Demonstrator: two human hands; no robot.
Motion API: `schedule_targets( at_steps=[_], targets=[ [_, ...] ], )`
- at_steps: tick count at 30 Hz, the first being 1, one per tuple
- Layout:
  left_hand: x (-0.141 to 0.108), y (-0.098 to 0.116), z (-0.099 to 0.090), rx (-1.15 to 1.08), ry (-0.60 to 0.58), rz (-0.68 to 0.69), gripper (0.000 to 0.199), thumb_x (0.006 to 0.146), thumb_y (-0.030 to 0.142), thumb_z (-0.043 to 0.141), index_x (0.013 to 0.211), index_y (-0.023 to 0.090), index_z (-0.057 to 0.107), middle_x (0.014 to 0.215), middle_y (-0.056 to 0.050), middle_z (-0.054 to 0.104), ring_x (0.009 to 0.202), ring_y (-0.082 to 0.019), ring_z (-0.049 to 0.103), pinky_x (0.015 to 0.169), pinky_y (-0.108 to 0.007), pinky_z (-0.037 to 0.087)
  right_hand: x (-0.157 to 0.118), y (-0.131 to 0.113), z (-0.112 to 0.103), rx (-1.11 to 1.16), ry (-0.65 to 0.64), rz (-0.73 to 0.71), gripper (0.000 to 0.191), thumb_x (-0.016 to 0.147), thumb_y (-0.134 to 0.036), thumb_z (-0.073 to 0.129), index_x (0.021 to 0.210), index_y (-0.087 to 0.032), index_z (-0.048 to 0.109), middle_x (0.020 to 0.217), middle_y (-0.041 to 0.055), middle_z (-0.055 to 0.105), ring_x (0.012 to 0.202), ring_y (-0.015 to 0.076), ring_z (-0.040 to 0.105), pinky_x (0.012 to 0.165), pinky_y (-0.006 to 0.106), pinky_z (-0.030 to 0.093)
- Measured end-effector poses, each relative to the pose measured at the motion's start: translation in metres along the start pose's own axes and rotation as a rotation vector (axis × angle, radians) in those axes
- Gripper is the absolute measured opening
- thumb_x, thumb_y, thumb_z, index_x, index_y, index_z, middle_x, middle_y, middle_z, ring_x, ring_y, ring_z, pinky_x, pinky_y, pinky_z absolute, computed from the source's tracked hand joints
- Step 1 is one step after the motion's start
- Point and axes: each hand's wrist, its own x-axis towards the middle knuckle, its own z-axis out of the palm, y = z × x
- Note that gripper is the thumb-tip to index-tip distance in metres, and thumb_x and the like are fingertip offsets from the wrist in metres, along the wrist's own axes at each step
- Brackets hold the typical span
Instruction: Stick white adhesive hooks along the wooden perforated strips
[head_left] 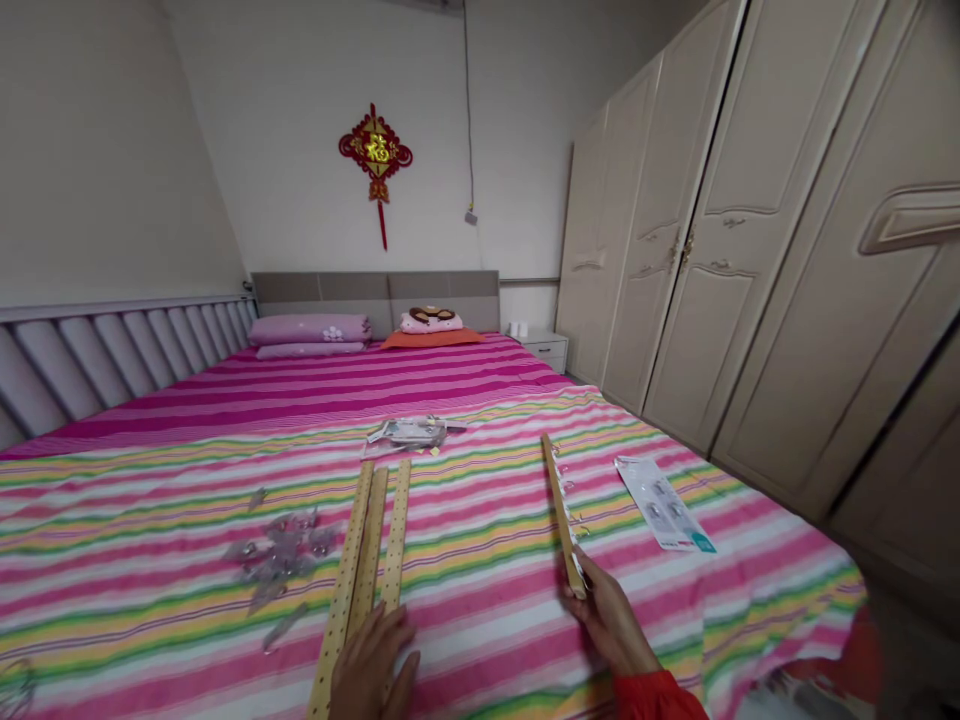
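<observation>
My right hand [604, 610] grips the near end of a narrow wooden strip [559, 510]. The strip is tilted on its edge, and several small metal hooks stick out along its right side. My left hand [373, 665] lies with fingers stretched over the near ends of perforated wooden strips [348, 580], which lie side by side and point away from me. Left of them, small clear plastic packets [283, 545] with shiny bits inside are heaped on the striped sheet [480, 560].
Right of the hooked strip lies a blister card [664, 505]. A clear plastic package [412, 432] sits beyond the strips. Thin wire-like loops [16, 690] lie at the lower left. Folded bedding [311, 330] is at the headboard, and wardrobes [690, 260] line the right side.
</observation>
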Motion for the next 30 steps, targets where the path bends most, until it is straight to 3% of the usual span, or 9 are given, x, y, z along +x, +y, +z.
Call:
schedule_targets(
  at_steps=[4,8,10,13,18,21,23,26,30],
  targets=[
    [-0.006,0.002,0.003,-0.066,0.001,-0.037,0.026,0.084,0.046,0.052,0.091,0.030,0.071,0.101,-0.002,0.074,0.095,-0.027,0.069,0.070,-0.041,0.062,-0.005,0.003,0.010,-0.033,-0.081,0.005,0.024,0.062,-0.031,0.077,0.070,-0.012,0.065,0.059,0.0031,0.068,0.036,0.0053,0.046,0.029,0.015,0.028],
    [-0.014,0.001,0.006,-0.172,-0.015,-0.138,0.024,0.082,0.045,0.055,0.092,0.031,0.072,0.102,-0.003,0.074,0.098,-0.028,0.068,0.076,-0.043,0.061,-0.011,0.011,0.019,-0.037,-0.108,0.015,0.025,0.058,-0.030,0.078,0.063,-0.016,0.057,0.052,-0.0012,0.062,0.045,0.0098,0.056,0.042,0.019,0.044],
    [-0.018,0.000,0.005,-0.259,-0.045,-0.229,0.024,0.081,0.045,0.056,0.093,0.031,0.072,0.103,-0.004,0.073,0.101,-0.028,0.067,0.079,-0.043,0.060,-0.015,0.017,0.025,-0.022,-0.109,-0.016,0.026,0.059,-0.028,0.078,0.070,-0.018,0.056,0.051,-0.0059,0.058,0.042,0.0076,0.053,0.041,0.017,0.042],
    [-0.020,-0.002,0.001,-0.448,-0.122,-0.428,0.027,0.078,0.046,0.058,0.094,0.030,0.073,0.107,-0.005,0.072,0.109,-0.029,0.062,0.089,-0.044,0.055,-0.023,0.029,0.037,0.011,-0.127,-0.062,0.029,0.060,-0.026,0.077,0.080,-0.021,0.056,0.049,-0.0116,0.050,0.034,0.0030,0.040,0.033,0.012,0.029],
    [0.001,-0.004,-0.013,-0.945,-0.196,-0.974,0.043,0.074,0.056,0.060,0.100,0.023,0.071,0.115,-0.009,0.068,0.113,-0.029,0.059,0.100,-0.043,0.045,-0.047,0.051,0.080,-0.039,-0.172,-0.017,0.042,0.064,-0.027,0.078,0.103,-0.027,0.062,0.054,-0.0103,0.051,0.039,0.0036,0.042,0.035,0.012,0.031],
    [0.029,-0.014,-0.014,-1.312,-0.051,-1.249,0.049,0.075,0.056,0.060,0.106,0.019,0.067,0.123,-0.013,0.063,0.118,-0.028,0.056,0.100,-0.040,0.045,-0.059,0.063,0.118,-0.203,-0.289,0.026,0.052,0.067,-0.035,0.077,0.116,-0.028,0.062,0.052,-0.0084,0.054,0.037,0.0058,0.040,0.033,0.015,0.030],
    [0.051,-0.028,-0.011,-1.484,0.078,-1.341,0.046,0.080,0.054,0.055,0.109,0.018,0.063,0.126,-0.017,0.060,0.119,-0.028,0.055,0.099,-0.040,0.045,-0.062,0.073,0.145,-0.315,-0.405,0.016,0.053,0.068,-0.041,0.076,0.117,-0.026,0.064,0.055,-0.0051,0.060,0.043,0.0103,0.050,0.040,0.019,0.040],
    [0.085,-0.059,-0.004,-1.524,0.253,-1.474,0.045,0.087,0.052,0.047,0.118,0.019,0.052,0.134,-0.019,0.052,0.118,-0.026,0.056,0.094,-0.038,0.047,-0.056,0.093,0.181,-0.416,-0.567,-0.097,0.053,0.065,-0.045,0.078,0.111,-0.023,0.069,0.085,0.0032,0.074,0.085,0.0241,0.066,0.074,0.031,0.053],
    [0.119,-0.114,-0.003,-1.399,0.474,-1.480,0.048,0.087,0.057,0.043,0.117,0.020,0.048,0.125,-0.016,0.056,0.106,-0.022,0.061,0.080,-0.031,0.052,-0.041,0.122,0.212,-0.550,-0.694,-0.176,0.058,0.068,-0.052,0.072,0.118,-0.023,0.066,0.118,0.0058,0.068,0.120,0.0309,0.053,0.100,0.042,0.042]
  ],
)
